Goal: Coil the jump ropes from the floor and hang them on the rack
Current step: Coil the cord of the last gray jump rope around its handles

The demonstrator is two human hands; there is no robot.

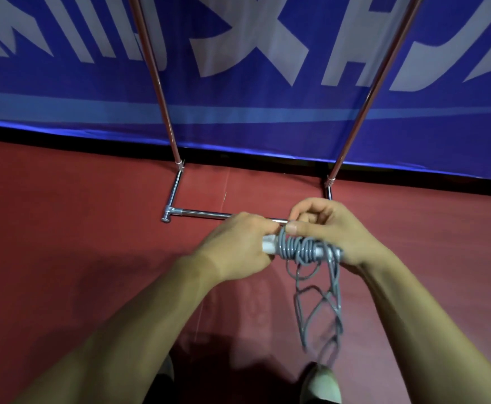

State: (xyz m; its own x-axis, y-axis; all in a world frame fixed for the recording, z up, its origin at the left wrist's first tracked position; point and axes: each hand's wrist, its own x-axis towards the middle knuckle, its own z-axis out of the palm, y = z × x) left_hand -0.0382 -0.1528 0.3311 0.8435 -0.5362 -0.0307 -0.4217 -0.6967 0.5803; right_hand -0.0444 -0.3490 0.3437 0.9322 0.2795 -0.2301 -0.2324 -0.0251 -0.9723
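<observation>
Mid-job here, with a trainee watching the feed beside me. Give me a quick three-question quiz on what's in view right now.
1. True or false: the grey jump rope already hangs on the rack.
2. The rope is wound around: A) the white handles; B) the rack's base bar; C) a wrist.
3. Which hand grips the bare white handle end?
Key: 1 false, the left hand and right hand hold it in front of the rack; 2 A; 3 left.
</observation>
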